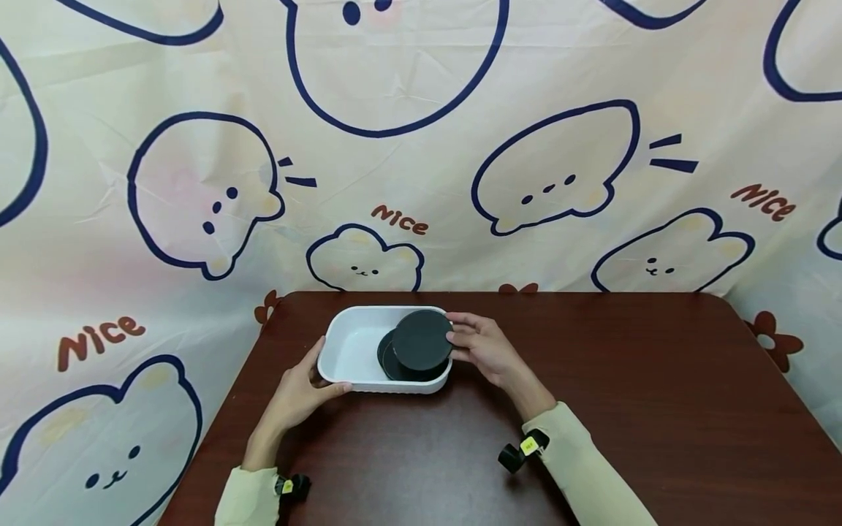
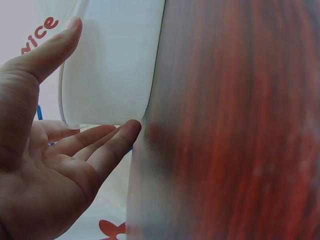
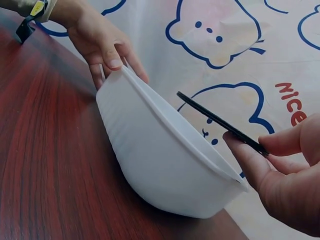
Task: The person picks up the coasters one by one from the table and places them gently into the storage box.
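A white plastic basin [image 1: 368,387] with rounded corners stands on the table. My left hand [image 1: 296,394] holds its left end, thumb at the near rim and fingertips against the end wall [image 2: 107,75]. Between thumb and fingers my right hand [image 1: 487,351] pinches a thin, round black coaster [image 1: 421,337]. In the right wrist view this coaster [image 3: 220,120] is tilted above the basin's rim, near its right end. Beneath it more black discs [image 1: 387,358] lie inside the basin, partly covered; how many I cannot tell.
The dark brown wooden table [image 1: 631,394] stretches out on both sides of the basin. Behind it hangs a pale cloth [image 1: 447,183] printed with cartoon bears. Black straps with yellow labels [image 1: 529,446] sit at both wrists.
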`<state>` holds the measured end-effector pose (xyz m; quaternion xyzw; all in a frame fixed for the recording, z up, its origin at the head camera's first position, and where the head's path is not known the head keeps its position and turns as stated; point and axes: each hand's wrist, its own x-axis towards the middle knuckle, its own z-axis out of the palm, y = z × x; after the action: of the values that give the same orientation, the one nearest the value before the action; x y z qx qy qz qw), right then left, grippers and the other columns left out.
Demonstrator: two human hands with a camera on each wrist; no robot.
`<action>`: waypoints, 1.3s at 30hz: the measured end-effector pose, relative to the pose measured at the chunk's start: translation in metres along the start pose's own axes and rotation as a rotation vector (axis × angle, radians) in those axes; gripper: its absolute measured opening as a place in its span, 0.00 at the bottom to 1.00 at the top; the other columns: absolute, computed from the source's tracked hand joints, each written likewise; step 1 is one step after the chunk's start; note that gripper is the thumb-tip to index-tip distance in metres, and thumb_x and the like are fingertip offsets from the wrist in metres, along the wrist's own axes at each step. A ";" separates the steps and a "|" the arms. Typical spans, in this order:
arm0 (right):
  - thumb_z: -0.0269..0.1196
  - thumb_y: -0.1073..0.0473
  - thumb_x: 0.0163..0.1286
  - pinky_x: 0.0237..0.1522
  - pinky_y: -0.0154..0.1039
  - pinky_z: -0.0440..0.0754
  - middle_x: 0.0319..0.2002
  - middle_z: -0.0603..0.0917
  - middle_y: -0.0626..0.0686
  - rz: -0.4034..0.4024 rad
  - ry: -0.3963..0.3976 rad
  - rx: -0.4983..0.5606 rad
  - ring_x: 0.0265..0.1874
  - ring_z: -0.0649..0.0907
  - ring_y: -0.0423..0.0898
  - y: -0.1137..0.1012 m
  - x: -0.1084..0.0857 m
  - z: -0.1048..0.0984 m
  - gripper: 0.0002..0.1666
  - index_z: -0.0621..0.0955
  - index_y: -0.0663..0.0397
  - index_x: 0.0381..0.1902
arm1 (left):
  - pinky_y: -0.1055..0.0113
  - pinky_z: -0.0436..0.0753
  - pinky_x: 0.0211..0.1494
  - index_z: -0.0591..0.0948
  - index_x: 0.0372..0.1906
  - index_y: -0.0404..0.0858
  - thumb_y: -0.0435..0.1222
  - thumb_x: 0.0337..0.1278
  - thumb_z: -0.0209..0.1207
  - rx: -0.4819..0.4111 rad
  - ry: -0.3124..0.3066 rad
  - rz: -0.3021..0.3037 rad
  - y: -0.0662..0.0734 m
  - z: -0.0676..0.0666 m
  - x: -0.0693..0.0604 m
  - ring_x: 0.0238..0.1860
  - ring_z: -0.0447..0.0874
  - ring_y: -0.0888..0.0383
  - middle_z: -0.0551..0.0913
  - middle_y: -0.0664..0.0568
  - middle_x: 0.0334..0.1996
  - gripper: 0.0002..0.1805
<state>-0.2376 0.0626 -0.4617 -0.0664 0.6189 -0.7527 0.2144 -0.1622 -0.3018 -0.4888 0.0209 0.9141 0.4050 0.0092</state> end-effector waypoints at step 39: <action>0.64 0.65 0.79 0.64 0.55 0.87 0.68 0.82 0.65 0.025 0.116 -0.279 0.63 0.87 0.57 0.001 0.012 0.046 0.27 0.78 0.59 0.73 | 0.44 0.84 0.68 0.51 0.88 0.40 0.53 0.57 0.78 0.001 -0.005 -0.011 0.003 0.000 -0.001 0.72 0.80 0.35 0.67 0.33 0.80 0.64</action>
<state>-0.2309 0.0161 -0.4546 -0.0443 0.7295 -0.6594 0.1762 -0.1611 -0.3002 -0.4865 0.0167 0.9143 0.4045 0.0138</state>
